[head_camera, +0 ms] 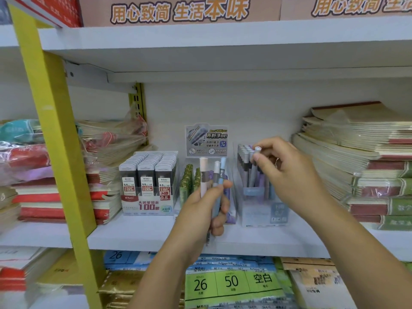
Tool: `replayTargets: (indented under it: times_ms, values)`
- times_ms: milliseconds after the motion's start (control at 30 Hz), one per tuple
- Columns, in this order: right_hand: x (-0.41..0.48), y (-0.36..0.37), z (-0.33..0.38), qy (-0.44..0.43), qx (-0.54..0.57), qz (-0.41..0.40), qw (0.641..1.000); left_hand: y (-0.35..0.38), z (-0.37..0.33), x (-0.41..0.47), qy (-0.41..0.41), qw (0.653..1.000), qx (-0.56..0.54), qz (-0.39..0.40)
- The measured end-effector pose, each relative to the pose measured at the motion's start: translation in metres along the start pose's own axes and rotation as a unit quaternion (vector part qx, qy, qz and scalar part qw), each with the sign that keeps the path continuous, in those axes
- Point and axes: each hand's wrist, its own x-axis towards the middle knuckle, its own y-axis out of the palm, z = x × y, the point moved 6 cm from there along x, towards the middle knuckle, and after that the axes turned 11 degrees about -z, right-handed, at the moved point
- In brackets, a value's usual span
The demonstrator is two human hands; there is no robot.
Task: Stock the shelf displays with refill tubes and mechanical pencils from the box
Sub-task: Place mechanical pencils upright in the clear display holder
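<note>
Shelf [138,233] carries three displays side by side at its middle. The left display [148,204] is packed with black-and-white refill tubes [147,175] marked 0.5 HB. The middle display [207,140], with an upright header card, holds green tubes [189,181] in its left rows. The right clear display [263,210] holds upright mechanical pencils [244,166] in grey and lilac.

The left hand [200,210] is curled around a bundle of pencils [219,175], held upright in front of the middle display; one is pale pink, one grey, one blue. The right hand [287,172] pinches the capped top of a single pencil [257,150] between thumb and fingertips, above the right display's rear rows. The lower end of this pencil appears to sit among the stocked pencils, but blur prevents confirmation.

Stacked notebooks [356,152] lie just right of the displays. A yellow post [55,130] stands at the left.
</note>
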Motion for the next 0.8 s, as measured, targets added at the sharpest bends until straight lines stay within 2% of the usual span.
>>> replayTargets:
  times_ms: [167,367,500,633,700,800]
  values:
    - [0.001,-0.002,0.002,-0.007,-0.005,-0.011,1.000,-0.003,-0.004,-0.002,0.031,0.999,0.003,0.008]
    - [0.000,-0.003,0.000,-0.016,-0.009,-0.060,0.998,-0.005,-0.009,-0.003,0.066,0.997,0.022,0.021]
    - [0.000,0.002,0.001,-0.089,-0.133,-0.088,0.983,-0.007,-0.008,-0.001,0.076,0.995,0.054,0.023]
    - [-0.001,0.009,-0.013,-0.052,-0.198,-0.042,0.978,-0.006,-0.011,-0.002,0.085,0.992,0.082,0.040]
    - [-0.003,0.010,-0.011,-0.038,-0.194,-0.028,0.980,-0.005,-0.012,-0.004,0.090,0.991,0.089,0.049]
    - [-0.003,-0.002,0.006,-0.050,-0.122,-0.065,0.989,-0.002,-0.013,-0.005,0.091,0.990,0.087,0.065]
